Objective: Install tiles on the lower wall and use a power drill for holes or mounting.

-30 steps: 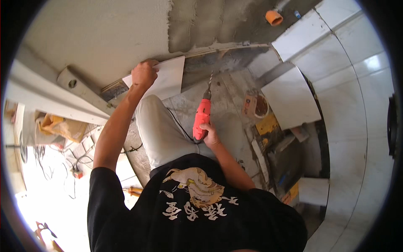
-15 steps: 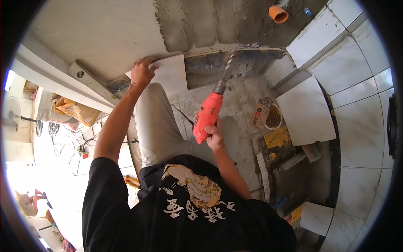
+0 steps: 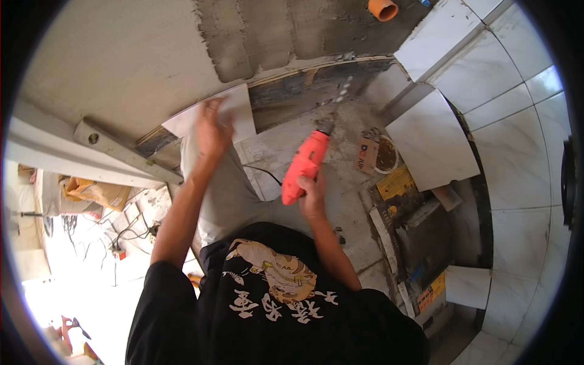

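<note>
My right hand (image 3: 312, 193) is wrapped round the handle of a red power drill (image 3: 305, 163). Its long spiral bit (image 3: 344, 90) points away from me and is blurred, over the floor near the foot of the far wall. A white tile (image 3: 242, 112) leans at the base of that wall, in front of my bent left knee. Over the tile is my left hand (image 3: 214, 137), its fingers smeared by motion; whether they touch the tile I cannot tell. A black cord (image 3: 264, 172) runs from the drill past my leg.
A metal straightedge bar (image 3: 115, 146) lies slanted at the left. To the right, a large white tile (image 3: 433, 143) leans near a round tub (image 3: 387, 155) and a torn cardboard piece (image 3: 367, 152). An orange pipe (image 3: 383, 9) sticks out above. Cords (image 3: 125, 234) trail over the bright floor at left.
My left hand has come off the tile's upper edge, down and toward me. The tile now sits more tilted. The drill stays in my right hand; the whole view has shifted slightly.
</note>
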Demonstrator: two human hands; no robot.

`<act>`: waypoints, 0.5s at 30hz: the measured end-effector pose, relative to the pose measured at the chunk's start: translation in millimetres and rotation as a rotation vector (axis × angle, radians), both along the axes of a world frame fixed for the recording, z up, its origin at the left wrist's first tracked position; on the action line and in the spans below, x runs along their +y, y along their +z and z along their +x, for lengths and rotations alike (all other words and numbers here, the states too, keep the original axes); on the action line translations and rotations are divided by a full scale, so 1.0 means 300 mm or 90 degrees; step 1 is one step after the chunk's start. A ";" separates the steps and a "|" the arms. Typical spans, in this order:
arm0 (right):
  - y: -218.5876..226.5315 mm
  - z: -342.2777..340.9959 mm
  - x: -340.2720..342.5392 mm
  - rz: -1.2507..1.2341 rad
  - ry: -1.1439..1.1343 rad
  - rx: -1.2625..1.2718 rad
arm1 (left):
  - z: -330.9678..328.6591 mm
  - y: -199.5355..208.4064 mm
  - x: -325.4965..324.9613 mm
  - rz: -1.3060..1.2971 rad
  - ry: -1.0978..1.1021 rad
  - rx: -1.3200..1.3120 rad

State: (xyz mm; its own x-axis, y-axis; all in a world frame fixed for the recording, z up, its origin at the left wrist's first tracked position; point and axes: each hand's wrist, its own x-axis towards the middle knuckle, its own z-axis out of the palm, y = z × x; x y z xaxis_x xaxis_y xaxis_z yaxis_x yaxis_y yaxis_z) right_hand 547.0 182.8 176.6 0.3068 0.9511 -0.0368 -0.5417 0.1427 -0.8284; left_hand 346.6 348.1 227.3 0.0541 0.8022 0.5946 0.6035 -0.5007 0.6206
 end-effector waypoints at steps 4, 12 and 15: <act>0.036 -0.080 0.027 -0.093 0.021 -0.196 | 0.260 0.038 -0.146 -0.625 -0.456 -0.312; -0.128 -0.079 -0.006 -0.010 -0.008 -0.525 | 0.397 -0.043 -0.003 -0.881 -0.501 -0.325; -0.204 -0.056 0.012 -0.082 -0.163 -0.635 | 0.481 -0.010 -0.028 -0.868 -0.475 -0.267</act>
State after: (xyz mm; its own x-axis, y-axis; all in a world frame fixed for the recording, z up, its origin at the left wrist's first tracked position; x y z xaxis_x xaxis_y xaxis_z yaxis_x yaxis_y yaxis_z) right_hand 530.3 186.3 115.5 0.4464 0.8599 0.2475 0.4323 0.0349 -0.9010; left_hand 490.9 339.6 224.3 0.6815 0.5905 -0.4323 0.1715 0.4454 0.8788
